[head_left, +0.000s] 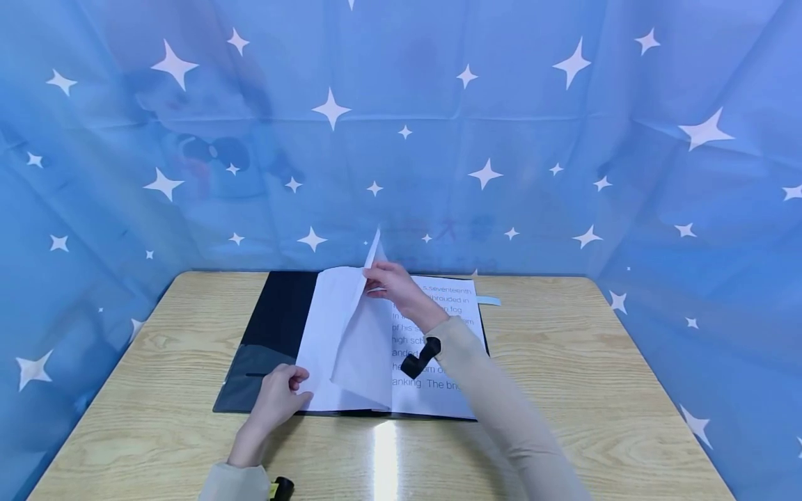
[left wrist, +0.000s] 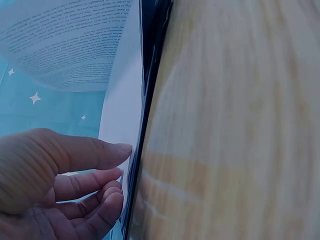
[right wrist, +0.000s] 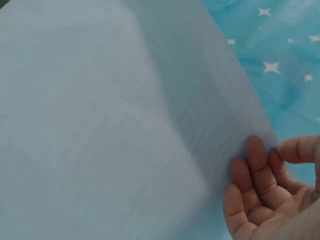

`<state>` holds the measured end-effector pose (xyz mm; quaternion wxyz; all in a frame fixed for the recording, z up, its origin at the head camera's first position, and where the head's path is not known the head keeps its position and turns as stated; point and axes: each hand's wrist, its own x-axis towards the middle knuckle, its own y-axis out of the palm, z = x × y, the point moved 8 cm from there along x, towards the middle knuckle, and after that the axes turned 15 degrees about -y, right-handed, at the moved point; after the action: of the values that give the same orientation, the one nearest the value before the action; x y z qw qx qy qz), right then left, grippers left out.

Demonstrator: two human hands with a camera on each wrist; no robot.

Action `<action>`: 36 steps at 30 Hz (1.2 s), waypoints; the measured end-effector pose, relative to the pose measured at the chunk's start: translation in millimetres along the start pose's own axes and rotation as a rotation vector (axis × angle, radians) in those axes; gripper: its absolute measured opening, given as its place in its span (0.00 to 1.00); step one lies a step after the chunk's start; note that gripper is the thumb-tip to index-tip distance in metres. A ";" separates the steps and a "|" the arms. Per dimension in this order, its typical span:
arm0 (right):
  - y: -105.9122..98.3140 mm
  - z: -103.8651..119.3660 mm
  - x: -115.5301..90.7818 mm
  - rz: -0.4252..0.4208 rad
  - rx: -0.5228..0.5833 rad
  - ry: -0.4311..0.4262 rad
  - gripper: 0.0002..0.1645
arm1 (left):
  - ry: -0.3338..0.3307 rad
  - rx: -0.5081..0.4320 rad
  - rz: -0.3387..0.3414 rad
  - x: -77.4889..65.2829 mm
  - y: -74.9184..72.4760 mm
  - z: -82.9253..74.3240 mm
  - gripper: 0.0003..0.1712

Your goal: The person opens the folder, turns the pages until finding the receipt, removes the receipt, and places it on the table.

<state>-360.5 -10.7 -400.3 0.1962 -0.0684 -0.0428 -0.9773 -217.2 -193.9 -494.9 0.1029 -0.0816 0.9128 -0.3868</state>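
A black folder [head_left: 288,299] lies spread on the table with white printed pages inside. My right hand [head_left: 395,285] pinches the edge of a raised sheet [head_left: 357,334], which stands curved above the left-hand pages. In the right wrist view, the thumb and index finger of the right hand [right wrist: 272,192] meet at the sheet's edge, with the other fingers against its face. My left hand [head_left: 280,396] rests at the lower left corner of the left-hand page [head_left: 322,348]. In the left wrist view, the left hand [left wrist: 65,185] has relaxed fingers touching the page edge, a gap below the thumb.
The right-hand page [head_left: 438,403] carries large print, partly covered by my right forearm. A light blue tab [head_left: 489,300] sticks out from its right side. The wooden table [head_left: 564,362] backs onto a blue curtain [head_left: 401,160] with white stars.
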 end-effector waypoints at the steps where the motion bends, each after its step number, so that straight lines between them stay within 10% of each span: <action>1: 1.7 -1.4 0.5 0.002 0.000 0.003 0.08 | 0.002 0.000 0.000 0.2 0.1 0.1 0.13; 36: 49.1 -55.0 8.4 0.048 -0.056 0.086 0.07 | 0.215 -0.154 -0.062 -17.9 -21.7 -17.5 0.10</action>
<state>-355.5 -65.1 -450.6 0.2192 -0.0327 -0.0054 -0.9751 -202.8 -192.6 -465.1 -0.0142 -0.0756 0.9426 -0.3248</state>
